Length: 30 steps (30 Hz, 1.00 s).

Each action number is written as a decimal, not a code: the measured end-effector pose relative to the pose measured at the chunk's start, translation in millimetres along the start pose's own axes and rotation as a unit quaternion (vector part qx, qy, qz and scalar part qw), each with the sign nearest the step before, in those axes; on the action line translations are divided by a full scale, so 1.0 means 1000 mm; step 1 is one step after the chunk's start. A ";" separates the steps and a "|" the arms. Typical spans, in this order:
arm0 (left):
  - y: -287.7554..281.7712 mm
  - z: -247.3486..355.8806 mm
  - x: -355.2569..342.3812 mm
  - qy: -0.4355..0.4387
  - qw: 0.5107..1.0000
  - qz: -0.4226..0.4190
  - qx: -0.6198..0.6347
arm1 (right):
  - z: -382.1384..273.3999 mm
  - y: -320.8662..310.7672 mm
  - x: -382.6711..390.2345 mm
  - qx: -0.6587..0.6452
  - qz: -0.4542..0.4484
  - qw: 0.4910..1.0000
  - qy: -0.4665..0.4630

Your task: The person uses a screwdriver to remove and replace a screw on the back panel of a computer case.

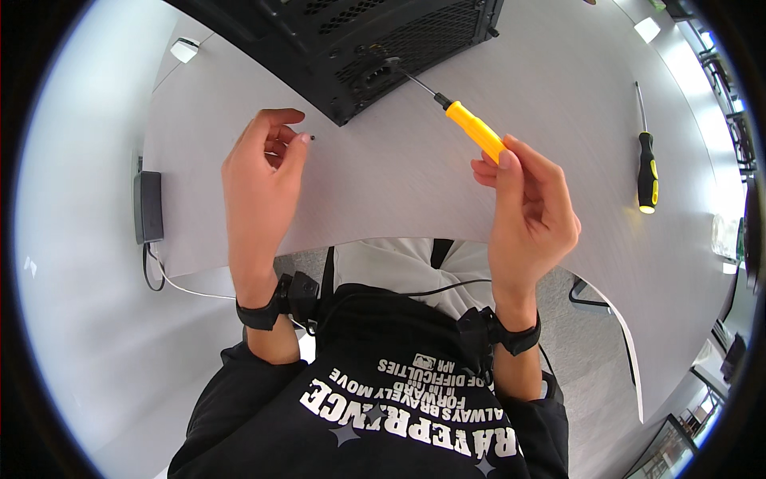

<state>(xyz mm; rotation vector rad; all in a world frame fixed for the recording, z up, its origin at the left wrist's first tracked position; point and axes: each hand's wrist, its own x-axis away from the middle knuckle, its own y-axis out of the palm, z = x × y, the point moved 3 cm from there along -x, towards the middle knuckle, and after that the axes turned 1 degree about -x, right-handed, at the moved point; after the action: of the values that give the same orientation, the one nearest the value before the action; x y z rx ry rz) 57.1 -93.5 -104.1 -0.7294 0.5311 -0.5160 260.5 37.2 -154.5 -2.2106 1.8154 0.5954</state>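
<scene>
My right hand (531, 199) grips the yellow handle of a screwdriver (476, 131) between thumb and fingers. Its thin shaft points up and left to the rear of a black computer case (319, 60), beside a socket and a mesh grille; whether the tip touches is too small to tell. Left of the case's near corner, my left hand (263, 172) hovers over the table with loosely bent fingers, thumb and index finger apart. A tiny dark screw-like piece (313, 138) shows just past the thumb tip and does not look gripped.
A black-and-yellow screwdriver (647, 172) lies on the pale table (383, 176) at the right. On the left edge sits a dark power adapter (148, 207) with cables. The curved table edge runs in front of my lap. Black straps with small devices circle both wrists.
</scene>
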 end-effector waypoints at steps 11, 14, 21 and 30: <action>0.027 0.033 0.034 0.070 0.980 -0.130 0.130 | 0.009 0.008 0.006 0.022 -0.021 0.999 0.039; 0.037 0.038 0.033 0.059 0.968 -0.191 0.151 | 0.010 0.014 0.006 0.001 -0.023 0.997 0.075; 0.051 0.037 0.035 0.065 0.948 -0.218 0.222 | 0.009 0.021 0.007 -0.091 -0.037 0.983 0.156; 0.069 0.044 0.027 -0.012 0.921 -0.249 0.299 | 0.007 0.016 0.001 -0.215 -0.048 0.942 0.254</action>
<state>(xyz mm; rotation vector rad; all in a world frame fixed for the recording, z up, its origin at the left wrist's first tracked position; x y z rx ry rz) 122.1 -44.8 -134.0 -0.2693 0.1324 -1.0860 244.4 35.5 -160.1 -2.9528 1.9251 0.4635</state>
